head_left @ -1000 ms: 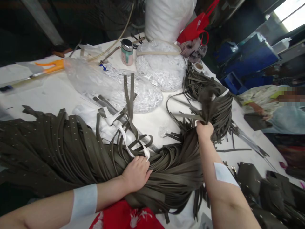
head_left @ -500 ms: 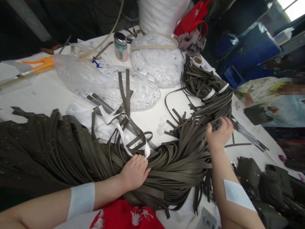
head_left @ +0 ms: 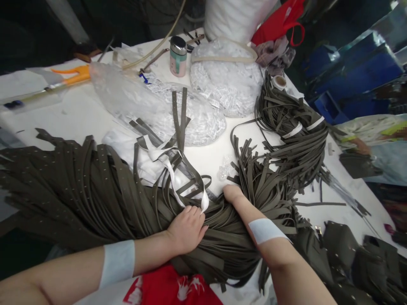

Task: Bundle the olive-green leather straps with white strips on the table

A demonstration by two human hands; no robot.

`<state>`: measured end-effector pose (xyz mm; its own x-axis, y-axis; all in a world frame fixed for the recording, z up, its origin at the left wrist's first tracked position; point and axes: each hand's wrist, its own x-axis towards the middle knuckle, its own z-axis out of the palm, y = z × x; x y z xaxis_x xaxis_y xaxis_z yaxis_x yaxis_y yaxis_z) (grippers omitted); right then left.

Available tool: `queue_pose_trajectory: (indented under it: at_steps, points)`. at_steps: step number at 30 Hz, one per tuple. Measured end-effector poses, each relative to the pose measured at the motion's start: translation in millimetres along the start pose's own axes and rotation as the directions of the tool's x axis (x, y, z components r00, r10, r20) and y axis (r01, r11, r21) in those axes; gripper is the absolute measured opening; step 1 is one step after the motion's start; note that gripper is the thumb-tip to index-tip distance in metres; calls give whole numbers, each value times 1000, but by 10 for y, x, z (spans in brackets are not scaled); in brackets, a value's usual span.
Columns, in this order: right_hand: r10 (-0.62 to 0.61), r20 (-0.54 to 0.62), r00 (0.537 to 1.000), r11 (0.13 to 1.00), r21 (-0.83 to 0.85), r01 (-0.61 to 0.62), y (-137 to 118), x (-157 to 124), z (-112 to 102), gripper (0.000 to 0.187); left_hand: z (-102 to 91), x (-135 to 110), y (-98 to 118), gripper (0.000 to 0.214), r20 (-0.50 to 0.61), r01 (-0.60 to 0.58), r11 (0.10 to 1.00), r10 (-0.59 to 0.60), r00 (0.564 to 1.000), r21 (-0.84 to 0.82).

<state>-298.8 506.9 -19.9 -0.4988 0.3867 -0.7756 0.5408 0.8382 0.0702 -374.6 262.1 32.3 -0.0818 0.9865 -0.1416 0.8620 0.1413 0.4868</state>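
The left hand (head_left: 187, 228) lies palm down with its fingers curled over a thick bundle of dark straps (head_left: 95, 186), pressing it to the white bench (head_left: 73, 114), a white ribbon (head_left: 173, 173) looping just beyond its fingertips. The right hand (head_left: 235, 197) is pushed in among the strap ends just to the right of that, its fingers buried, so I cannot tell how far it is closed. Further beyond it lie a second strap pile (head_left: 292, 127) and clear bags (head_left: 190, 114).
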Motion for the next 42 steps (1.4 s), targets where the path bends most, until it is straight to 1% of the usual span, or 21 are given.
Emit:
queue_pose_trajectory:
  at_steps: [3, 5, 7, 10, 15, 17, 18, 19, 21, 23, 24, 26, 27, 28, 29, 31, 32, 34, 36, 39, 42]
  points:
    - [179, -122, 976, 964, 220, -150, 251, -152, 10, 18, 23, 0, -7, 23, -1, 1, 1000, -1, 1000, -6]
    - [299, -197, 934, 896, 394, -204, 405, -308, 39, 23, 33, 6, -12, 23, -9, 3, 1000, -3, 1000, -14]
    - [395, -241, 886, 798, 569, -201, 516, -464, 84, 33, 37, 13, -14, 22, -16, 1, 1000, -1, 1000, -16]
    - [471, -268, 840, 627, 772, -104, 597, -631, 125, 44, 39, 17, -12, 23, -24, -14, 1000, 14, 1000, -2]
    - [442, -249, 862, 345, 934, 93, 611, -707, -5, 53, 56, 9, -8, 23, -23, -26, 1000, 26, 999, 14]
    - [472, -266, 841, 267, 952, 152, 552, -718, -102, 58, 69, 9, -9, 23, -26, -19, 1000, 20, 999, 25]
    - [511, -292, 808, 236, 952, 195, 509, -732, -154, 59, 75, 10, -9, 23, -30, -16, 999, 17, 999, 29]
    - [565, -330, 756, 202, 944, 262, 466, -755, -207, 59, 80, 12, -10, 23, -35, -15, 999, 16, 999, 32]
    - [689, -401, 603, 120, 884, 451, 423, -837, -322, 56, 86, 18, -10, 24, -39, -14, 999, 15, 999, 34]
    - [793, -406, 454, 35, 775, 632, 506, -970, -448, 52, 86, 28, -11, 23, -29, -14, 999, 15, 999, 33]
    - [826, -385, 411, -5, 725, 689, 611, -1054, -514, 50, 85, 33, -12, 23, -20, -15, 999, 16, 1000, 32]
    - [874, -327, 359, -50, 674, 737, 938, -1250, -647, 41, 82, 43, -15, 22, -3, -18, 999, 18, 1000, 30]
    - [899, -295, 323, -52, 661, 749, 1143, -1357, -712, 32, 81, 47, -18, 22, 2, -20, 999, 20, 1000, 30]
    - [926, -266, 267, -31, 654, 756, 1363, -1466, -774, 23, 80, 51, -20, 23, 4, -22, 999, 22, 1000, 29]
    - [942, -251, 223, -5, 653, 758, 1588, -1573, -831, 19, 80, 55, -23, 23, 4, -24, 999, 24, 1000, 28]
    - [946, -261, 191, 45, 691, 721, 2017, -1756, -917, 24, 80, 62, -27, 22, 3, -26, 999, 25, 1000, 21]
    - [935, -292, 203, 85, 737, 671, 2208, -1824, -940, 26, 81, 64, -28, 22, 2, -26, 1000, 26, 1000, 18]
    - [891, -373, 260, 196, 830, 522, 2518, -1894, -928, 28, 84, 67, -31, 21, -2, -26, 1000, 26, 1000, 11]
    - [846, -430, 316, 304, 875, 377, 2711, -1876, -838, 25, 91, 67, -32, 21, -7, -28, 1000, 28, 1000, 6]
    - [813, -487, 319, 482, 871, 100, 2773, -1739, -594, 22, 105, 60, -34, 21, -15, -32, 999, 32, 999, -2]
    - [776, -553, 303, 610, 780, -139, 2660, -1580, -353, 33, 116, 51, -37, 22, -26, -29, 1000, 30, 999, 2]
